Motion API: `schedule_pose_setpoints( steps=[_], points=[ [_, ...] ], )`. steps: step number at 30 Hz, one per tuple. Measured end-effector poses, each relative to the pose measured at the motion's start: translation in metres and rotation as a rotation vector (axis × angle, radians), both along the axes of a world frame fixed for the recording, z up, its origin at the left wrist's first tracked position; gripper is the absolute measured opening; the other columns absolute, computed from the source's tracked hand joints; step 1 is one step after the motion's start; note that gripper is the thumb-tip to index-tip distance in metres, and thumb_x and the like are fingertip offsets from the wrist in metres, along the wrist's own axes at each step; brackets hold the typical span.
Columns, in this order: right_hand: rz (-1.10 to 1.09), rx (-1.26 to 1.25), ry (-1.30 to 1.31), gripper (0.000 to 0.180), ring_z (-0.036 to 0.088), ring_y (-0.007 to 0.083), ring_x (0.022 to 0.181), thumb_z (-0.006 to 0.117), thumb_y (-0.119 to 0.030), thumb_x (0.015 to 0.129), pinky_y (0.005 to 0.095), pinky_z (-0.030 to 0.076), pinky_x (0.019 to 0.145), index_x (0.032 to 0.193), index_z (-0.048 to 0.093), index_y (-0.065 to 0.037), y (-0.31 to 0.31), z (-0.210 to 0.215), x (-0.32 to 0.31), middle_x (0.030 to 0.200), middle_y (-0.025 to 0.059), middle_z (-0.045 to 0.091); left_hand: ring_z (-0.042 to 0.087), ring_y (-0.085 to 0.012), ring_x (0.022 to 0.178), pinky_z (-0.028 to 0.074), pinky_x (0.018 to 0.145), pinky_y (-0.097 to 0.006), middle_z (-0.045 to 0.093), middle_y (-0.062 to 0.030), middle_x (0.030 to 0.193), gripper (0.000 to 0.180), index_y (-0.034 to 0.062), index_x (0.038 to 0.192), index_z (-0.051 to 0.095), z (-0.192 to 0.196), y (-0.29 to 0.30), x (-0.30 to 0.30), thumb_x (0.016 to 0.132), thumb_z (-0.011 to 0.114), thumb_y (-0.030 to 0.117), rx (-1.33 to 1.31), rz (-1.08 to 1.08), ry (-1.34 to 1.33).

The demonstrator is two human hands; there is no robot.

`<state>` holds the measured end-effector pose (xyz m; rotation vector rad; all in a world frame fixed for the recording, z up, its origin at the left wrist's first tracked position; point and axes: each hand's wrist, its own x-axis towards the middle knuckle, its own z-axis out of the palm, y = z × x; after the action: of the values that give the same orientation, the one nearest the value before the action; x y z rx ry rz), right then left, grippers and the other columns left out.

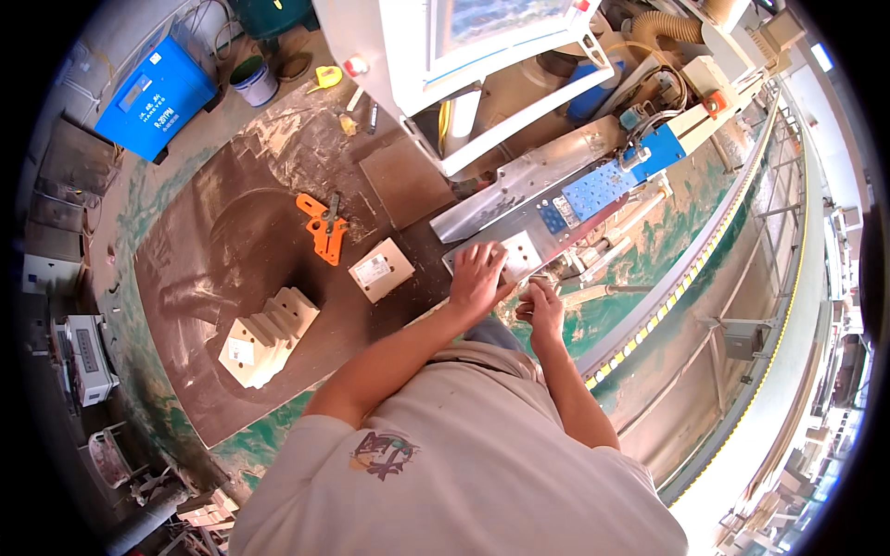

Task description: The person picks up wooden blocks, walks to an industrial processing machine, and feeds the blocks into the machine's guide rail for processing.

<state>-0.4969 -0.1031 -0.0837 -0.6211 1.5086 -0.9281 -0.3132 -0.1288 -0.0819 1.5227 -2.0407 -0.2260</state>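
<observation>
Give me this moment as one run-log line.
left hand: flat on pale square panel on machine bed | right hand: pinching a small part, unclear | spare panels stacked on dark table

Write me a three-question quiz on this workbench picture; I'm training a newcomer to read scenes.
1. True or false: the left hand lies flat on a pale square panel.
2. Which colour is the clamp-like tool on the dark table? A green, B orange, C white.
3. Where is the stack of pale panels: to the person's left or right?

Key: 1 true; 2 B; 3 left.
</observation>
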Motion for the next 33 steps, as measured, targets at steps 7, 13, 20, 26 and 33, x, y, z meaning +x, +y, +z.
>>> schedule_pose_setpoints(
  steps=[7,13,20,26,33],
  points=[
    [0.147,-0.008,-0.342,0.077,0.062,0.0141,0.062,0.061,-0.016,0.106,0.0296,0.051,0.056,0.171,0.019,-0.012,-0.049,-0.006,-0.013,0.089,0.0079,0.069,0.050,-0.0341,0.133,0.039,0.106,-0.055,0.054,-0.0162,0.150,0.067,0.0103,0.137,0.066,-0.020,-0.072,-0.040,0.087,0.074,0.055,-0.079,0.029,-0.144],
    [0.262,-0.058,-0.373,0.093,0.063,0.0155,0.064,0.058,-0.011,0.104,0.0298,0.052,0.058,0.172,-0.005,-0.017,-0.083,-0.010,-0.019,0.090,0.0106,0.069,0.051,-0.0367,0.134,0.038,0.110,-0.054,0.055,-0.0162,0.150,0.053,0.0081,0.134,0.069,-0.005,-0.089,-0.041,0.091,0.075,0.039,-0.037,0.038,-0.100],
    [0.193,-0.097,-0.426,0.104,0.064,0.0165,0.065,0.065,-0.013,0.100,0.0313,0.056,0.060,0.170,-0.012,-0.011,-0.076,-0.018,-0.022,0.098,0.0142,0.070,0.063,-0.0377,0.118,0.050,0.100,-0.049,0.067,-0.0154,0.128,0.030,0.0055,0.117,0.073,0.033,-0.039,0.005,0.088,0.076,0.013,-0.007,0.023,0.180],
    [0.253,-0.079,-0.410,0.104,0.064,0.0150,0.067,0.062,-0.014,0.102,0.0300,0.056,0.058,0.170,-0.016,-0.019,-0.076,-0.010,-0.014,0.095,0.0111,0.069,0.067,-0.0339,0.110,0.054,0.097,-0.045,0.074,-0.0126,0.114,0.018,0.0037,0.110,0.074,0.079,0.012,0.041,0.092,0.073,0.007,0.144,0.111,0.355],
    [0.288,-0.112,-0.451,0.108,0.071,0.0204,0.065,0.061,-0.010,0.101,0.0304,0.056,0.055,0.167,-0.024,-0.014,-0.085,-0.007,-0.020,0.092,0.0142,0.069,0.068,-0.0328,0.111,0.053,0.098,-0.042,0.074,-0.0131,0.115,0.021,0.0030,0.114,0.074,0.088,0.053,0.100,0.094,0.071,0.003,0.147,0.487,0.219]
  ],
)
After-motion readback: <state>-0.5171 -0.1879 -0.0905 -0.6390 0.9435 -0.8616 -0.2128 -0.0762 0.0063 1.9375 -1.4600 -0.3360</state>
